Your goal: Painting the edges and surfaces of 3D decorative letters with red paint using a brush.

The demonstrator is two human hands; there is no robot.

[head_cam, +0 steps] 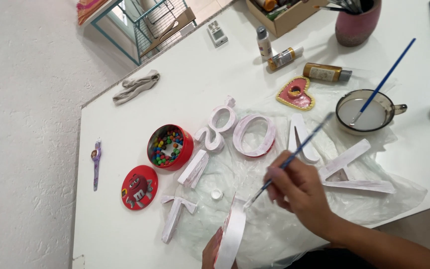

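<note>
The right hand (299, 189) has its fingers pinched around a blue-handled paintbrush (288, 162), whose bristle tip touches the top edge of a white-painted wooden piece (231, 236). That piece stands on edge at the near edge of the desk (125, 114), on crinkled clear plastic sheeting (274, 224). The left hand (210, 254), mostly out of view, grips the piece from below. A small white cap (216, 194) lies just beside the brush tip.
</note>
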